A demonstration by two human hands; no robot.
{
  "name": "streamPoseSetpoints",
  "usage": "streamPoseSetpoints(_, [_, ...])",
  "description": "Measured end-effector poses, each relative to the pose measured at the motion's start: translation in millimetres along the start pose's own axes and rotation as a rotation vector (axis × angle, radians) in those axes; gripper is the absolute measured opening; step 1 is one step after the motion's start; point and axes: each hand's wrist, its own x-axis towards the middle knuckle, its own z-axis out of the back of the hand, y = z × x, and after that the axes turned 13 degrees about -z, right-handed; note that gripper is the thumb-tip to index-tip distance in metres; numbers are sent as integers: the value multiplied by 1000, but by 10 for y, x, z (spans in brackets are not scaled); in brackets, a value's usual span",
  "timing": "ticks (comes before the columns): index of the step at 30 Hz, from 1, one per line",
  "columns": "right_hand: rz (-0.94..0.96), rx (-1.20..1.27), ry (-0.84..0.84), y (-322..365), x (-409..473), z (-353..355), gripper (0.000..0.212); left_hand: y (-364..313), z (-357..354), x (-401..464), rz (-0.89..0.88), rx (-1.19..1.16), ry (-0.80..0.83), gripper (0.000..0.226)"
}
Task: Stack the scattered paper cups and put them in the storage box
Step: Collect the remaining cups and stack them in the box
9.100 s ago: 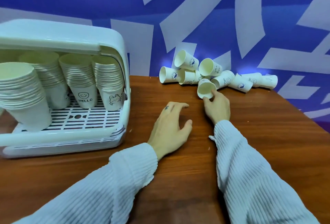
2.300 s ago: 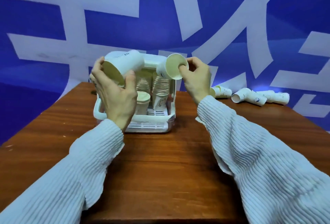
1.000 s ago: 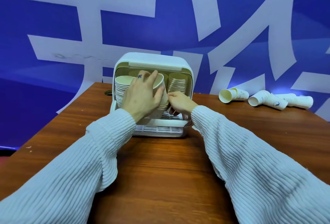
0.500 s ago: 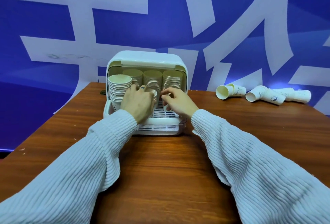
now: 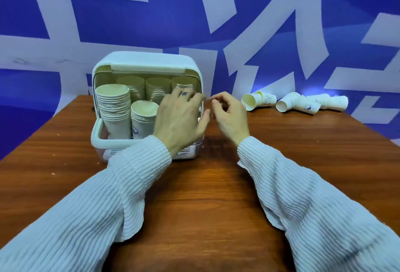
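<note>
Where the wooden tabletop (image 5: 205,196) meets the blue/white wall, a white storage box (image 5: 147,63) stands w/ front open. Inside, L to R: tall cup stack (image 5: 113,109) at front left, upright; short cup stack (image 5: 142,118) just beside it, upright, blue logo on the lowest cup; three more stacks (image 5: 154,88) along the back, right one partly hidden.

Left hand (image 5: 180,120) is in front of the box's right half, fingers spread & relaxed, holding nothing; small dark mark on one finger. Can't tell if it touches the box rim. Ribbed white sleeve (image 5: 86,213) runs to bottom-left corner.

Right hand (image 5: 230,115) just right of the box, over the tabletop, fingers loosely curled, thumb & forefinger tips near each other, nothing held. The two hands are close but apart.

Far right, by the wall: scattered paper cups (image 5: 296,102) lying on their sides, two nearer the box, a touching cluster further right; well apart from both hands.
</note>
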Motion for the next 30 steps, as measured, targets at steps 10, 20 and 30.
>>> streamPoseSetpoints(10, [-294, -173, -116, -773, 318, 739, 26, -983, -968, 334, 168, -640, 25, 39])
streamPoseSetpoints(20, [-465, -679, 77, -1354, 1201, 701, 57, -946, -1447, 217, 184, -662, 86, 50])
streamPoseSetpoints(30, [-263, -100, -34, -1247, 683, 784, 23, -888, -1439, 259, 304, -620, 35, 99])
